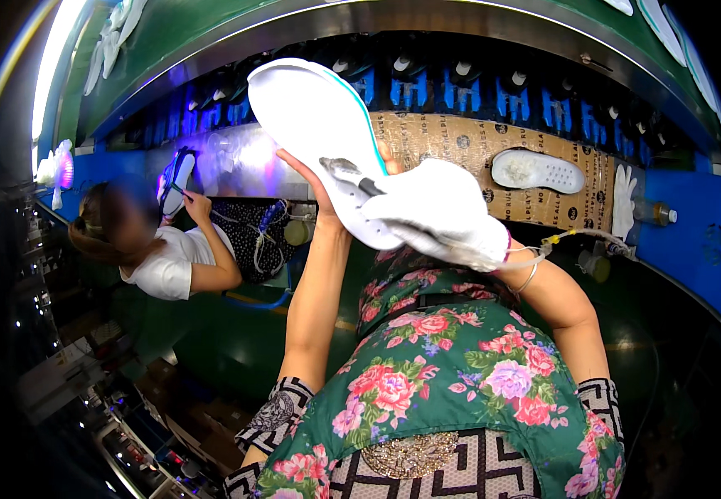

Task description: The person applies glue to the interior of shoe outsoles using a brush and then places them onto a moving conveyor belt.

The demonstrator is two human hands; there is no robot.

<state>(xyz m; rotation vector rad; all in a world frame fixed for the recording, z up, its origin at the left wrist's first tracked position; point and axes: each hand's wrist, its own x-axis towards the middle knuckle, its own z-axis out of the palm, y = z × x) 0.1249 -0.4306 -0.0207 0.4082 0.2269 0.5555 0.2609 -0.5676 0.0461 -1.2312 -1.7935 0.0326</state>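
I take the cardboard sheet (452, 137) on the bench as the landmark.

Workpiece: I see the white sole (327, 133), raised in front of the sheet's left end, inner face up, with a teal line along its right edge. I judge it light and springy, soft enough to dent under a hard pinch but unlikely to break; its smooth face may slip if wet. Recommended hold: both side edges at the middle, leaving the face clear.

Left hand (328, 204): partly open across the sole's width, supporting it from beneath, thumb at the left edge and fingertips at the right.

Right hand (443, 204): inside a white glove, fingers apparently drawn in around a brush (364, 185) (blur hides the exact finger positions). The bristles lie over the sole; I cannot confirm contact.

Surroundings: 1 other sole (556, 173) lies on the sheet, toward its right end. 1 loose glove (624, 208) lies just beyond that end. 1 co-worker (173, 266) sits left of the sheet.
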